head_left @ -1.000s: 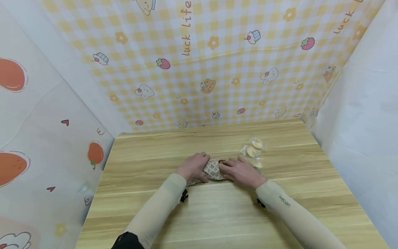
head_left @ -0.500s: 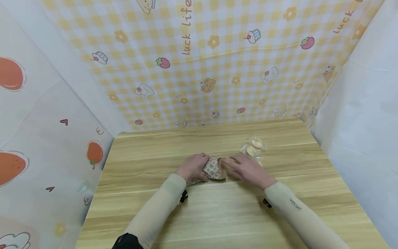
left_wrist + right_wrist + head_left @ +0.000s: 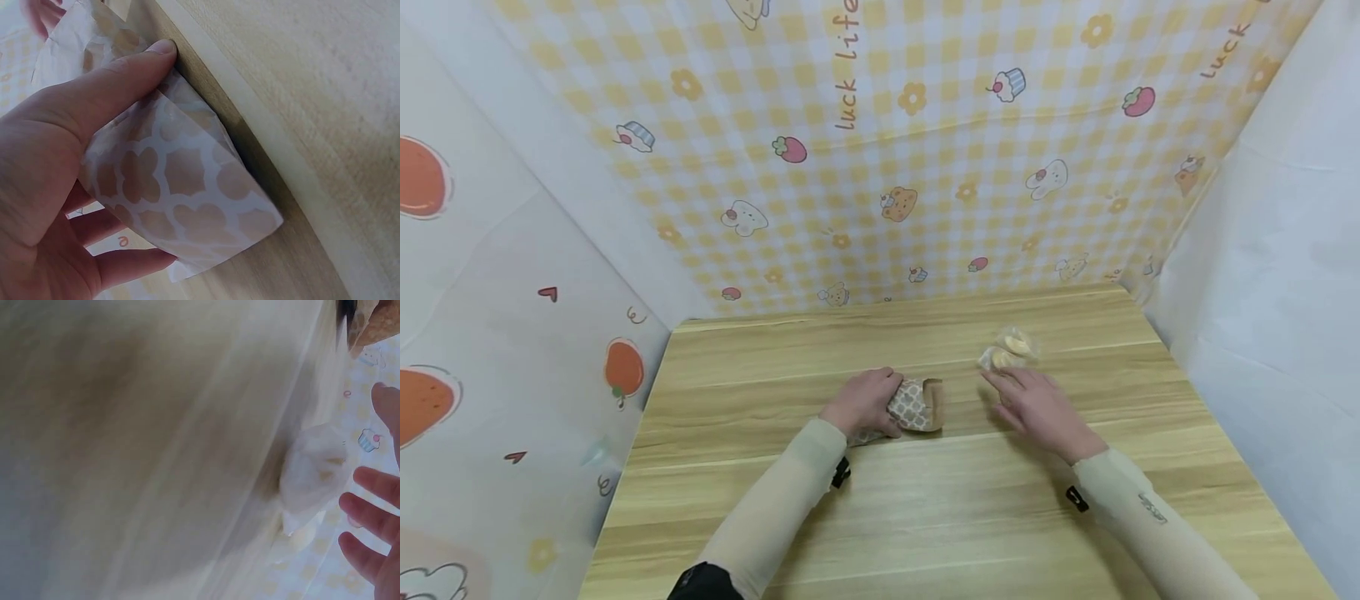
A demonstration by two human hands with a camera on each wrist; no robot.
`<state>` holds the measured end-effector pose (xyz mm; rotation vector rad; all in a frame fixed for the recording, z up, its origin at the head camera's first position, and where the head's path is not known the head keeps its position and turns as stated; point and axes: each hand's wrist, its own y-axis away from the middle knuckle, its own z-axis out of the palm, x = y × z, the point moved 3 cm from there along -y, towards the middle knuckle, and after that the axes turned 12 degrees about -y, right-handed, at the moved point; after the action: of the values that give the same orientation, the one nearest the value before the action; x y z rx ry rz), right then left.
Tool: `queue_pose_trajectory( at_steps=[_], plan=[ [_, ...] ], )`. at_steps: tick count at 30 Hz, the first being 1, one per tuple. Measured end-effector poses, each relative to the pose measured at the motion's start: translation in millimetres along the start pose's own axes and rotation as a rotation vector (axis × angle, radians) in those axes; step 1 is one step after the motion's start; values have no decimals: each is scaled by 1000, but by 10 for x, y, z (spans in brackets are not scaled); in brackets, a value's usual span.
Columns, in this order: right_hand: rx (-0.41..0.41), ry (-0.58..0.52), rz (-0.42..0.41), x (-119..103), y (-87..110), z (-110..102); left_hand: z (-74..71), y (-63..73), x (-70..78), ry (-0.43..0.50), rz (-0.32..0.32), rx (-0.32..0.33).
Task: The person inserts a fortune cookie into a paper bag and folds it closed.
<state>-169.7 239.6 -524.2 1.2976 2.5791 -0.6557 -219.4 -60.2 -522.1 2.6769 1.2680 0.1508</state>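
Note:
A brown paper bag (image 3: 913, 407) with a white lattice print lies on its side on the table, its mouth facing right. My left hand (image 3: 865, 403) grips it near its middle; the left wrist view shows the thumb across the patterned paper (image 3: 181, 178) and the fingers on the other side. To the right, my right hand (image 3: 1043, 412) is held over the table with its fingers spread and holds nothing. Just beyond its fingertips lie small clear packets (image 3: 1018, 342) with pale yellow pieces inside. One such packet (image 3: 315, 464) appears close to the fingers in the right wrist view.
The wood-grain table (image 3: 895, 525) carries the bag and the packets. A yellow checked cloth (image 3: 917, 150) hangs along its back edge. White sheets stand at the left (image 3: 512, 333) and right (image 3: 1262, 292) sides.
My right hand has left the bag's mouth and moved right to the packets, so the folded brown rim now shows. My left hand keeps its grip on the bag.

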Motion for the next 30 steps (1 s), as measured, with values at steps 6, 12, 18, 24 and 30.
queue_pose_trajectory(
  at_steps=[6,12,18,24,30],
  plan=[
    [48,56,59,47,80,-49,-28,8,2,-5,8,6],
    [43,78,143,108,148,-69,-19,6,-6,-5,8,10],
    [7,7,212,146,217,-75,-20,11,-3,0,10,7],
    [10,-103,245,151,222,-58,-12,-1,-7,2,8,7],
    [78,-133,227,100,196,-35,-5,1,-7,10,10,10]
  ],
)
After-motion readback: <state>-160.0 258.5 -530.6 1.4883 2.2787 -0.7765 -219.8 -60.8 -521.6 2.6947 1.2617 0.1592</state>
